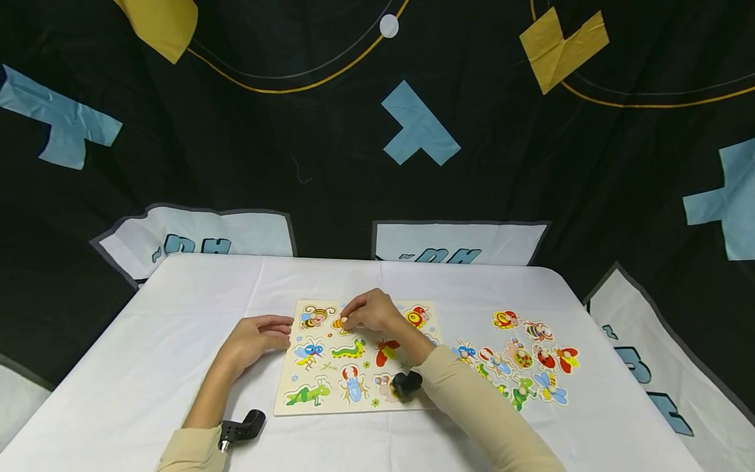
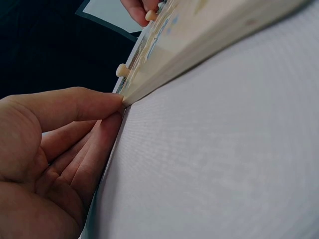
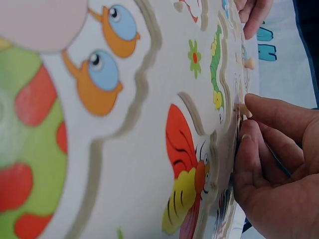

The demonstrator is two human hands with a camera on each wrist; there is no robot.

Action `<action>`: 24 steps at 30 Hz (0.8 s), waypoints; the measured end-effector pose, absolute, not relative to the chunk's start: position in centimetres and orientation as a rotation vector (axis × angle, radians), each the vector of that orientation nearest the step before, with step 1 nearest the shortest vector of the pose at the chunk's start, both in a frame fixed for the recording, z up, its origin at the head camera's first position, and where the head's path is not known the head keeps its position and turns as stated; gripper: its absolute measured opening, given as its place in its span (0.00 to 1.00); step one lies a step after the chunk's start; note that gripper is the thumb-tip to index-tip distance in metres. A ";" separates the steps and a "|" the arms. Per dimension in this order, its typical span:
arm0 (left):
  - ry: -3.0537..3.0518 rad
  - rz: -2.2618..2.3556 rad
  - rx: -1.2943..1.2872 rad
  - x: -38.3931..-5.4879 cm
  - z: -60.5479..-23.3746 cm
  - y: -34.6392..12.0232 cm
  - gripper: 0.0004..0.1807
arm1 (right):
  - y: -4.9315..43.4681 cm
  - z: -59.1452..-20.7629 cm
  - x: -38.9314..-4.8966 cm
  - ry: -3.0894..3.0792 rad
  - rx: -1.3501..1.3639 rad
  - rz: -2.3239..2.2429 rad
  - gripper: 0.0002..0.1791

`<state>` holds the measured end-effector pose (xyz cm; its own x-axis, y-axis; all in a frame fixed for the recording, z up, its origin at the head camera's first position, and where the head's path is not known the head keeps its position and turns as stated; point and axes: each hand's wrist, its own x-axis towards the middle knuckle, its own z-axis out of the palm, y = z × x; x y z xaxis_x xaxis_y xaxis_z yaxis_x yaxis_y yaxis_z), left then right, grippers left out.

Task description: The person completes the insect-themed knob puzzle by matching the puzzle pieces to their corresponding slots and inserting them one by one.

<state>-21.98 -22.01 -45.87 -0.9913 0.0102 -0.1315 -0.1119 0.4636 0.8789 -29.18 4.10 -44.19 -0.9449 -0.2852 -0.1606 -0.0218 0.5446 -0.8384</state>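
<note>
A wooden puzzle board [image 1: 289, 380] with insect pictures lies on the white-covered table. My left hand [image 1: 250, 341] is at its left edge, fingers mostly straight; in the left wrist view the fingertips [image 2: 117, 102] touch the board's corner. My right hand [image 1: 371, 311] reaches over the top row and pinches the wooden knob [image 3: 243, 110] of an orange striped puzzle piece [image 1: 337, 324] between thumb and fingers. Most of that piece is hidden by the hand. Left of it is a bee piece [image 1: 315, 317], whose knob [image 2: 122, 70] stands up near my left hand.
Several loose insect pieces lie right of the board, among them a ladybird [image 1: 544, 356], a spider [image 1: 538, 330] and a blue-winged insect [image 1: 551, 388]. A black wrist camera [image 1: 407, 384] overlaps the board's lower right. Behind the table hangs a black cloth [image 1: 330, 164].
</note>
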 end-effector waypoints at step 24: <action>2.585 1.563 -0.096 -22.1 -46.0 -22.1 0.30 | 8.5 -41.8 -28.8 2.624 -0.238 -1.258 0.08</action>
